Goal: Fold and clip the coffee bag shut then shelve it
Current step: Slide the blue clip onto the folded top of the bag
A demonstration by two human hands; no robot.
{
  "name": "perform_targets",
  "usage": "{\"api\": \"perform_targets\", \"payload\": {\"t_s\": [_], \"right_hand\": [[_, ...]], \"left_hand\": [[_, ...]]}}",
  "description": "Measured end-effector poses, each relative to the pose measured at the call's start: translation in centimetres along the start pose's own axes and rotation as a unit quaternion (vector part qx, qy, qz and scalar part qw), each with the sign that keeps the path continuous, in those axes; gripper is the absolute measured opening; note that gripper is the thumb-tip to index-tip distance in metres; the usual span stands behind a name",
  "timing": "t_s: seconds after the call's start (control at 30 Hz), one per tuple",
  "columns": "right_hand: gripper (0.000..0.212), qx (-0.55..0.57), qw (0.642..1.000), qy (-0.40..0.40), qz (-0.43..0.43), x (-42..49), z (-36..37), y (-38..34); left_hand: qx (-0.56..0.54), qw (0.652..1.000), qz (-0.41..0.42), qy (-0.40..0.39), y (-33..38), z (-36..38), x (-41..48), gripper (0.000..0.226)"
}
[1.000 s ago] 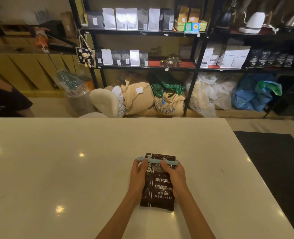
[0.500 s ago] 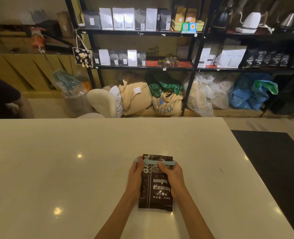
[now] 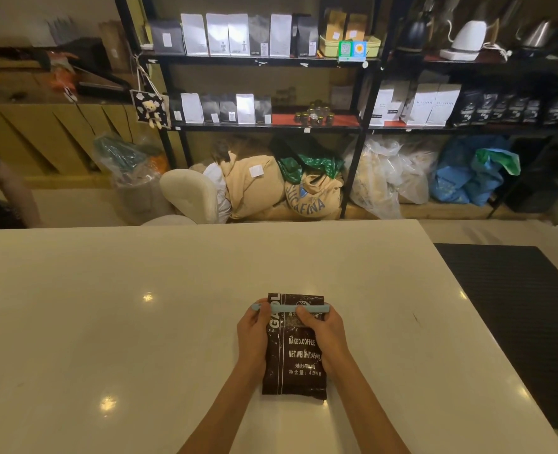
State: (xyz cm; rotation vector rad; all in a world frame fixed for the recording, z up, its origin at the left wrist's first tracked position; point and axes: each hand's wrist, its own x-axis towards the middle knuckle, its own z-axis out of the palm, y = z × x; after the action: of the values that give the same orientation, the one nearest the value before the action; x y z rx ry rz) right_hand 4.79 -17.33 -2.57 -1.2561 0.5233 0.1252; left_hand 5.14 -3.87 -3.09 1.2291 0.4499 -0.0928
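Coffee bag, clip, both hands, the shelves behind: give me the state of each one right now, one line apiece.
coffee bag: flat on the white table, label up, top end pointing away from the person.
blue clip: lying across the bag near its top; whether it is fully snapped shut cannot be told.
left hand: on the clip's left end and the bag's left edge.
right hand: pressing the clip's right part.
black shelves: stocked; this bag not yet there.

Hands hide coffee bag [image 3: 298, 352] sides; small shelf package [image 3: 192, 34] labels unreadable.
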Motion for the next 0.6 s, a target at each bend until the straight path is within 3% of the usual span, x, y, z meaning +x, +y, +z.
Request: {"api": "perform_targets", "payload": {"t_s": [0.33, 0.6], "right_hand": [[0.036, 0.006, 1.0, 0.006, -0.001, -0.3, 0.0, -0.1], [0.036, 0.003, 1.0, 0.007, -0.018, -0.8, -0.2, -0.4]], "left_hand": [[0.068, 0.997, 0.037, -0.005, 0.1, 0.3, 0.0, 0.021], [0.155, 0.979, 0.027, -0.127, -0.4, -0.4, -1.4, 0.032]]}}
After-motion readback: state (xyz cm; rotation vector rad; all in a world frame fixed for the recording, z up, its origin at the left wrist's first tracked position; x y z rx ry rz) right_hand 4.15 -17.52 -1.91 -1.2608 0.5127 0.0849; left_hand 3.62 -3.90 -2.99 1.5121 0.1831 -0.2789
